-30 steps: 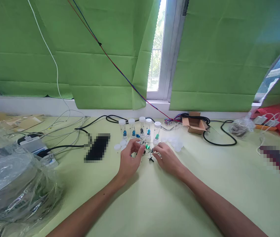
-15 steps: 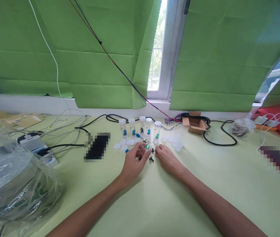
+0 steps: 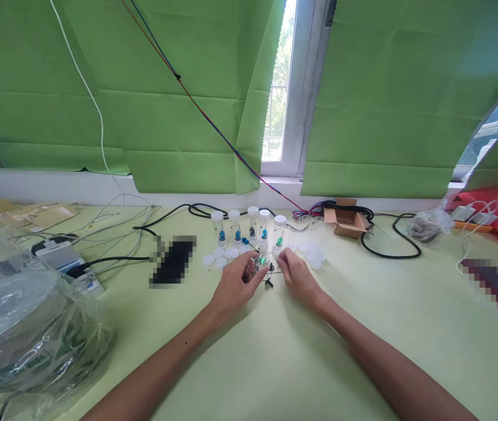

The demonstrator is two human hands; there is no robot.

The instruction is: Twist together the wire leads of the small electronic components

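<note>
My left hand (image 3: 237, 283) is closed around a clear, tube-like container with a green piece (image 3: 262, 261) showing at its end. Close on its right, the fingertips of my right hand (image 3: 298, 276) are pinched together; whatever small, thin thing they hold is too fine to make out. Small black pieces (image 3: 268, 283) and thin needle-like parts lie on the table between the hands. Behind them, several clear tubes with white caps (image 3: 234, 214) stand upright, holding blue, dark or green-hubbed pieces (image 3: 280, 241). A loose blue piece (image 3: 245, 240) is among the tubes.
Round white lids (image 3: 208, 260) lie left of the tubes, more translucent ones (image 3: 316, 259) to the right. An opened cardboard box (image 3: 346, 223) and black cable (image 3: 391, 257) are behind on the right. A plastic-wrapped bulky object (image 3: 33, 327) fills the near left.
My right hand has shifted up slightly, its fingers now pinched higher and covering some lids. My left hand has moved a little left and hides the blue piece that lay beside it.
</note>
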